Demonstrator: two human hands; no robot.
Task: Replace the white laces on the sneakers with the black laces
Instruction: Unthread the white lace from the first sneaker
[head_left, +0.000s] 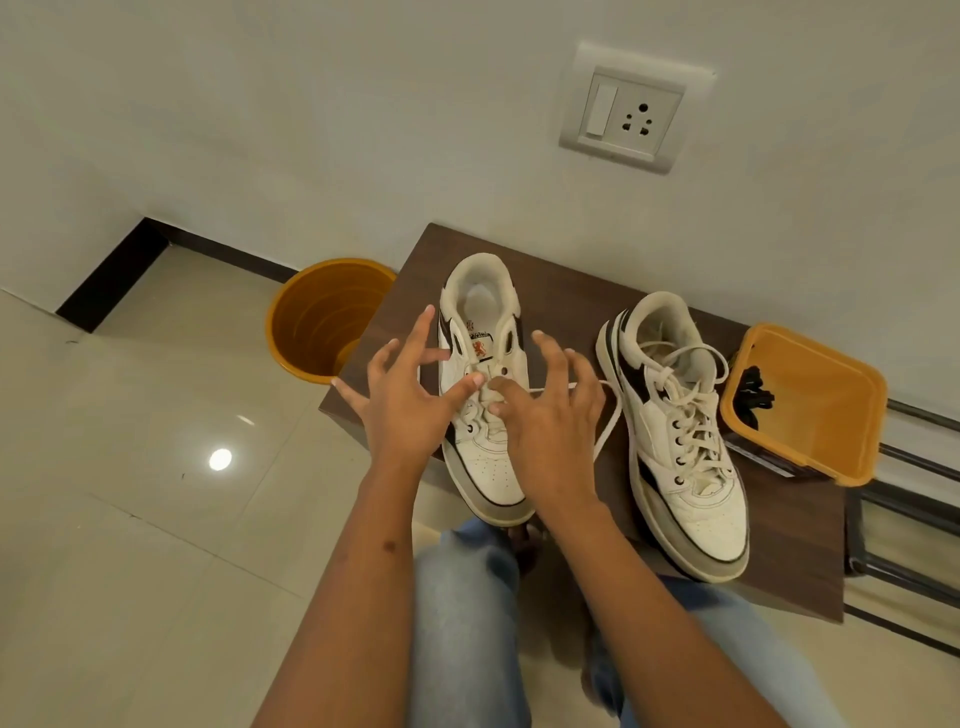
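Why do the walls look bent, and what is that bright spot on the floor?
Head view: the wide-angle lens curves the skirting and the wall; the bright spot is a lamp's glare on glossy floor tiles; the hands and sneakers look reasonably sharp.

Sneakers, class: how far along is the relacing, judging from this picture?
Done: little; the left sneaker has its top eyelets empty. In hand: both hands, left hand and right hand, work its white lace. Left: the right sneaker is fully laced; black laces wait in the orange container.

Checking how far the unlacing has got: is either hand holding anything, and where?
Both the left hand and right hand pinch the white cotton lace at the left white leather sneaker's upper eyelets.
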